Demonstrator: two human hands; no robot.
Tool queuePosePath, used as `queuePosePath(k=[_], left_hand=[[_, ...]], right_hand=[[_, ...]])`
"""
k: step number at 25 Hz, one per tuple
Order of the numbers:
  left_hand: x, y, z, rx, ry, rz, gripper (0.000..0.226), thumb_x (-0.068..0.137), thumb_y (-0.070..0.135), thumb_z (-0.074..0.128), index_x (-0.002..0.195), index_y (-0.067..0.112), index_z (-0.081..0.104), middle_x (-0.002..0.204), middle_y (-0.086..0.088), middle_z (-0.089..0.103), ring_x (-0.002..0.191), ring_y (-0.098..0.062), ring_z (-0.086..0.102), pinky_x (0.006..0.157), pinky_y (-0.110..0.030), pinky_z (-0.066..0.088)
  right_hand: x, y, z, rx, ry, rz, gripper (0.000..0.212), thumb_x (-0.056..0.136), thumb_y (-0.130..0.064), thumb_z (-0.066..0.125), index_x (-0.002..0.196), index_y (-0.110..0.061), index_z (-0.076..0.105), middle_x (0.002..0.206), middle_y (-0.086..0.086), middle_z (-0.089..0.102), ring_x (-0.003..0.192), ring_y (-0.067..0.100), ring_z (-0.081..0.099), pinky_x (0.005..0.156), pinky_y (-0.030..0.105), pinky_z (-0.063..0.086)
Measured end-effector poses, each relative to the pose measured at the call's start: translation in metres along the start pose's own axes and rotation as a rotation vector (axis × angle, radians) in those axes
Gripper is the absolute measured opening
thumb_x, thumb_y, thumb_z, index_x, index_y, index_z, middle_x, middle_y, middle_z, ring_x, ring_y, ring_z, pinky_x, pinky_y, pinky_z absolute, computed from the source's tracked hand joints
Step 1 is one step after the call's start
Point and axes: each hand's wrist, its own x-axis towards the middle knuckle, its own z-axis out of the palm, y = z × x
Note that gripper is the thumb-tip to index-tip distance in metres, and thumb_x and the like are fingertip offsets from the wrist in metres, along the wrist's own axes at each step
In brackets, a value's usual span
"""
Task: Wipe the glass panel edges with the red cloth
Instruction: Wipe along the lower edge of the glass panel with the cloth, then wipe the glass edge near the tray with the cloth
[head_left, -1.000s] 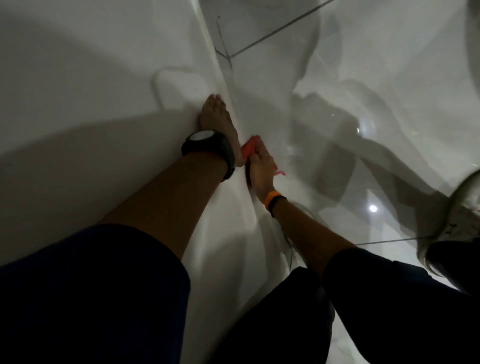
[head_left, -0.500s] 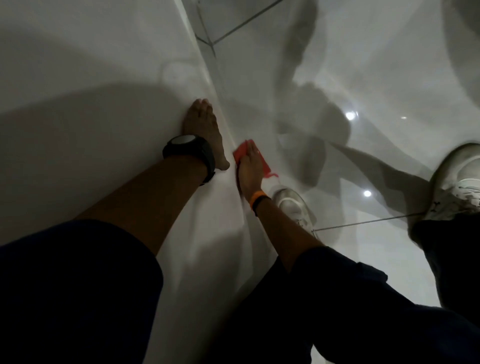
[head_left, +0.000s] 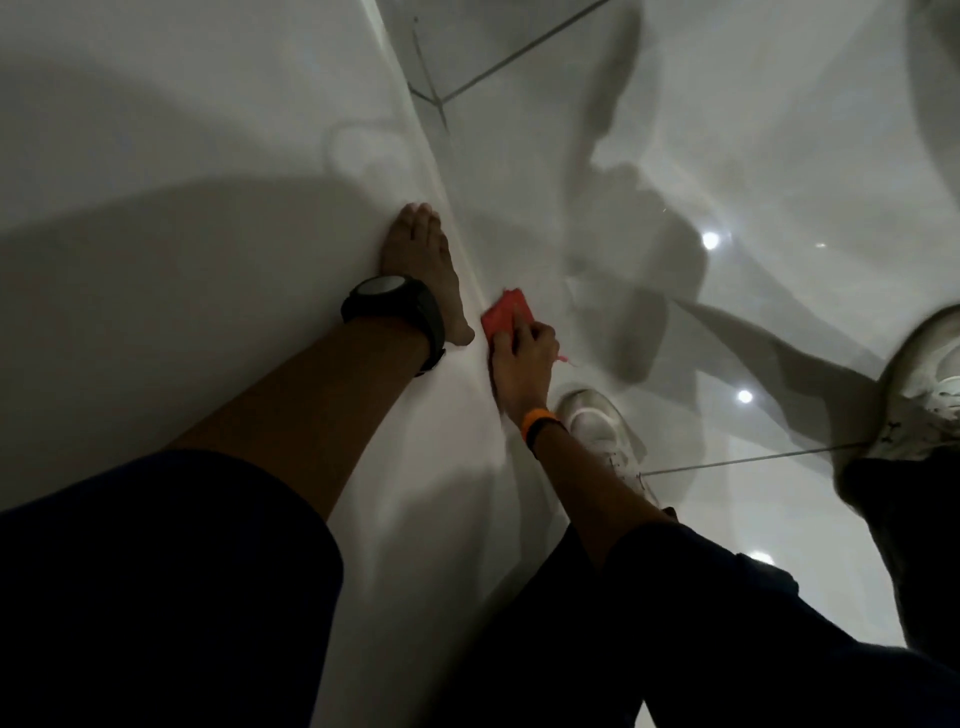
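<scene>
From my head camera: my right hand (head_left: 522, 364) presses the red cloth (head_left: 503, 310), fingers closed over it, against the glass panel (head_left: 519, 208) edge. My left hand (head_left: 423, 270) lies flat, fingers together, holding nothing, on the white wall (head_left: 182, 130).

Over the last second the right hand (head_left: 522, 358) has slid the red cloth (head_left: 506, 312) further along the glass panel's edge (head_left: 457, 234), away from the left hand (head_left: 423, 265). A white shoe (head_left: 605, 441) has come into view behind the right wrist.
</scene>
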Motion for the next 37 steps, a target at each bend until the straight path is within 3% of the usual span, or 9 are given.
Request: queuePosePath(k=[5,8,15,20,23,28,31,34,37], left_hand=[[0.014,-0.014,-0.006,0.005,0.042,-0.029,0.118,0.087,0.082,0.043,0.161,0.003,-0.002,0.168,-0.021,-0.007,0.158,-0.034,-0.006,0.125,-0.046,-0.008],[0.020,-0.017,-0.009,-0.009,0.045,-0.039,0.119,0.086,0.082,0.042,0.161,0.002,-0.003,0.168,-0.021,-0.006,0.158,-0.034,-0.006,0.125,-0.046,-0.009],[-0.007,-0.006,-0.001,0.017,0.070,-0.001,0.122,0.085,0.083,0.043,0.160,-0.003,0.000,0.167,-0.024,-0.007,0.157,-0.037,-0.006,0.126,-0.050,-0.006],[-0.041,0.024,0.012,-0.079,0.102,0.002,0.123,0.085,0.084,0.041,0.160,-0.004,-0.001,0.167,-0.024,-0.007,0.157,-0.037,-0.004,0.127,-0.050,-0.003],[-0.074,0.039,0.012,-0.182,0.240,0.007,0.123,0.085,0.086,0.037,0.160,-0.003,-0.002,0.168,-0.021,-0.008,0.158,-0.034,-0.006,0.127,-0.049,-0.002],[-0.151,0.031,-0.050,-0.552,0.664,0.001,0.119,0.084,0.081,0.043,0.161,0.000,0.004,0.169,-0.018,-0.001,0.159,-0.030,0.001,0.128,-0.047,0.005],[-0.213,0.013,-0.114,-0.683,0.882,-0.016,0.120,0.082,0.080,0.047,0.161,-0.001,0.009,0.169,-0.019,0.005,0.158,-0.031,0.007,0.127,-0.047,0.010],[-0.276,0.009,-0.193,-0.776,1.065,0.021,0.117,0.081,0.079,0.045,0.161,-0.002,0.015,0.169,-0.018,0.008,0.158,-0.031,0.010,0.127,-0.047,0.012],[-0.333,0.025,-0.280,-0.863,1.210,0.126,0.113,0.083,0.075,0.048,0.160,-0.002,0.020,0.168,-0.017,0.012,0.158,-0.030,0.012,0.126,-0.048,0.017]], right_hand=[[0.101,-0.131,0.012,-0.216,-0.048,-0.403,0.056,0.110,-0.028,0.041,0.161,-0.012,0.027,0.160,0.019,0.041,0.143,0.035,0.043,0.124,0.043,0.032],[0.136,-0.172,0.006,-0.201,-0.133,-0.486,0.059,0.109,-0.022,0.045,0.162,-0.006,0.022,0.165,0.020,0.035,0.152,0.034,0.036,0.128,0.044,0.027],[0.048,-0.028,-0.034,-0.236,-0.132,-0.337,0.057,0.101,-0.019,0.058,0.156,-0.020,0.041,0.136,0.018,0.063,0.126,0.034,0.061,0.108,0.036,0.046],[0.011,0.029,-0.074,-0.392,-0.217,-0.159,0.033,0.088,-0.004,0.064,0.120,-0.007,0.070,0.114,0.018,0.077,0.110,0.038,0.070,0.098,0.040,0.057],[-0.011,0.005,-0.110,-0.309,-0.108,-0.228,0.043,0.085,0.005,0.066,0.127,-0.006,0.070,0.119,0.016,0.077,0.113,0.032,0.071,0.097,0.028,0.053],[-0.106,-0.093,-0.223,-0.309,0.148,-0.599,0.055,0.088,0.010,0.067,0.140,-0.008,0.061,0.123,0.018,0.069,0.112,0.034,0.068,0.099,0.044,0.059],[-0.189,-0.159,-0.308,-0.234,0.300,-0.783,0.059,0.084,0.021,0.063,0.138,-0.003,0.062,0.128,0.018,0.064,0.118,0.036,0.064,0.104,0.040,0.059],[-0.271,-0.213,-0.417,-0.336,0.553,-0.941,0.047,0.091,0.008,0.065,0.135,-0.010,0.065,0.128,0.011,0.066,0.119,0.024,0.062,0.109,0.009,0.042],[-0.335,-0.246,-0.526,-0.368,0.706,-1.005,0.041,0.098,-0.013,0.060,0.138,-0.023,0.062,0.131,-0.002,0.062,0.119,0.014,0.061,0.105,0.014,0.046]])
